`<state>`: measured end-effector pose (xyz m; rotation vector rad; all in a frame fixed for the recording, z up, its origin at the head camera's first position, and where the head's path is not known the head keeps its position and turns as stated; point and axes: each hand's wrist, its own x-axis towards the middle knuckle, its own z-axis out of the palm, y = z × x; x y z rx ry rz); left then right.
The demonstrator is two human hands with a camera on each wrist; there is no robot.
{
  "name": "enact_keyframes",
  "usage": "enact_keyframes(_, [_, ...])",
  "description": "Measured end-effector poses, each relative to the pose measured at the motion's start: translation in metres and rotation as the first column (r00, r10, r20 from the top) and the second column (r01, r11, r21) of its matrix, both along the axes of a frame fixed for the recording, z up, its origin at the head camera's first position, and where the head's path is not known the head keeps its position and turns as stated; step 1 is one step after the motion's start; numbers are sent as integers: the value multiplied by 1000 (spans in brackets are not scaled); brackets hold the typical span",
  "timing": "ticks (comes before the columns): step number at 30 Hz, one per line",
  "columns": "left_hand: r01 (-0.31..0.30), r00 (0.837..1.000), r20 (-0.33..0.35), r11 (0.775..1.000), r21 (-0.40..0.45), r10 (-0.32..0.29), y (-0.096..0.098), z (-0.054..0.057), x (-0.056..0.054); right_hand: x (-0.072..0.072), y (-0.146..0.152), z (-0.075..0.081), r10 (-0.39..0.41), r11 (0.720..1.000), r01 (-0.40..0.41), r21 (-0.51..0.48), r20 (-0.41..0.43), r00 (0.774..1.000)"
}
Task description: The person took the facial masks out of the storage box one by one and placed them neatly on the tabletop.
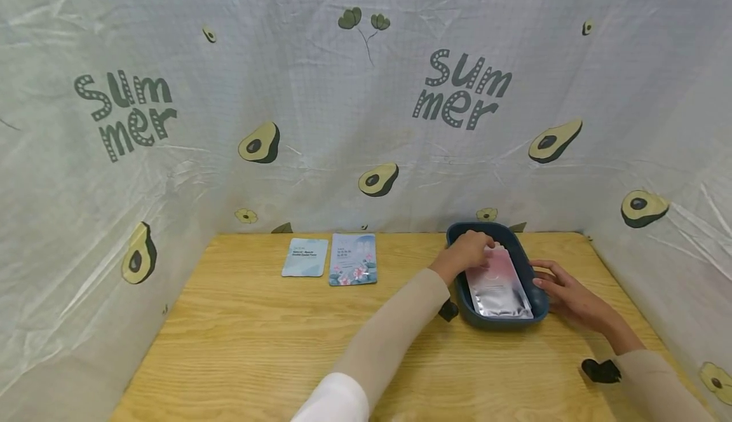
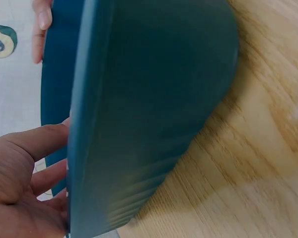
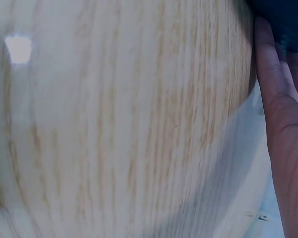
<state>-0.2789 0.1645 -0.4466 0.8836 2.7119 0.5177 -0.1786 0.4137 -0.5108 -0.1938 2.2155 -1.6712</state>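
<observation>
At the right of the table stands a dark blue oval basket (image 1: 540, 301). In it lies a pink and silver pouch (image 1: 497, 282); further pouches beneath it cannot be made out. My left hand (image 1: 466, 253) reaches over the basket's left rim, its fingers at the pouch's upper left part. The left wrist view has these fingers (image 2: 47, 141) passing behind the rim, with their tips hidden, so a grip on the pouch cannot be confirmed. Against the basket's right outer side rests my right hand (image 1: 572, 298). Its fingers (image 3: 270, 64) look fairly straight in the right wrist view.
Near the back edge of the wooden table (image 1: 257, 346) two flat sachets lie side by side: a pale blue one (image 1: 305, 258) and a blue one with pink flowers (image 1: 352, 260). A white curtain (image 1: 320, 91) with avocado prints encloses the table's back and sides.
</observation>
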Motion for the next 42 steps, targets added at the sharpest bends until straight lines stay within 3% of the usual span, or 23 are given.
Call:
enact_keyframes(4, [-26,1000,10,998,60,26,-2,-1,-4,-1,-1,0,7,1000,-7,-13,-5,1000])
enact_keyframes(8, [-62,996,76,982,180,49,-5,-4,-7,-1,-1,1,5,999,-5,-38,-10,1000])
enact_keyframes(11, [-67,994,103,972,225,45,-6,-6,-8,-1,-2,1,9,999,-9,-45,-13,1000])
enact_keyframes(17, [-43,998,55,968,249,31,-8,-5,-8,-4,-2,-1,8,1000,-8,-7,-20,1000])
enact_keyframes(23, [-53,982,188,962,268,1,-10,-5,-6,-4,-2,-1,10,1000,-10,-5,-22,1000])
enact_keyframes(27, [-132,967,249,929,345,45,-13,-5,0,-4,0,0,11,1000,-11,-3,-28,1000])
enact_keyframes(32, [-207,975,165,861,464,146,-19,-4,8,-3,2,6,-5,999,7,42,-46,999])
enact_keyframes(36, [-205,975,177,838,505,132,-23,-3,17,-1,0,5,-5,998,7,60,-40,999])
enact_keyframes(39, [-233,959,255,854,466,123,-25,-2,24,0,-2,3,-3,999,5,52,-36,999])
enact_keyframes(42, [-289,928,342,866,407,149,-25,-1,31,2,-3,1,-12,999,13,36,-36,999])
